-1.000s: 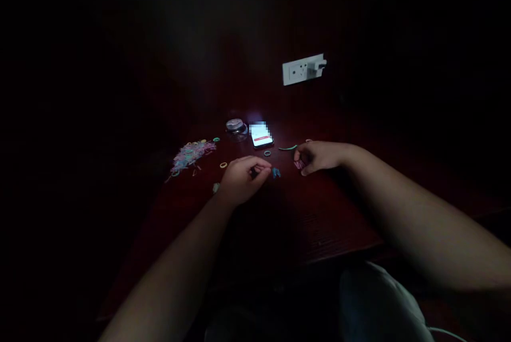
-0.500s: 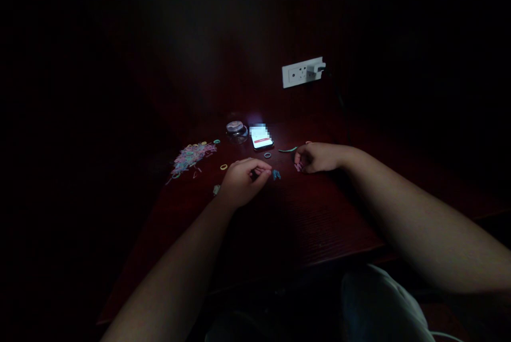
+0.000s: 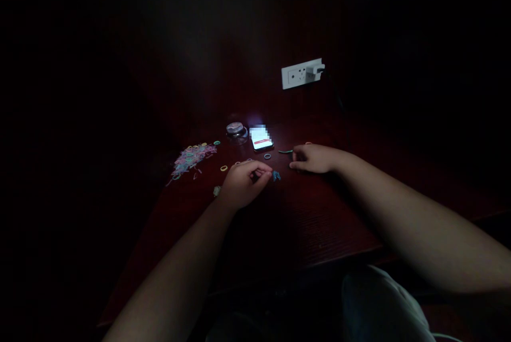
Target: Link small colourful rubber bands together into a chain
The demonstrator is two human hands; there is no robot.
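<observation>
My left hand (image 3: 248, 185) is closed, thumb and fingertips pressed together; whatever may be between them is too small to make out. Right at its fingertips is a small bunch of blue elastic bands (image 3: 277, 175). My right hand (image 3: 314, 159) rests low over the table with fingers curled and thumb drawn in; its grip is hidden in shadow. A green strand-like band (image 3: 285, 151) lies at its fingertips. Between the hands, farther back, lies a single greyish band (image 3: 267, 156). A yellow band (image 3: 223, 168) and a pale bunch of bands (image 3: 216, 190) lie left of my left hand.
A loose heap of multicoloured elastic bands (image 3: 194, 158) spreads over the left of the dark red table (image 3: 303, 225). A round lidded jar (image 3: 235, 130) and a lit phone (image 3: 262, 138) stand at the back. Above is a wall socket (image 3: 301, 74) with a plug.
My right hand has shifted slightly left, and the pink bands under its fingers no longer show. My left hand has stayed almost still.
</observation>
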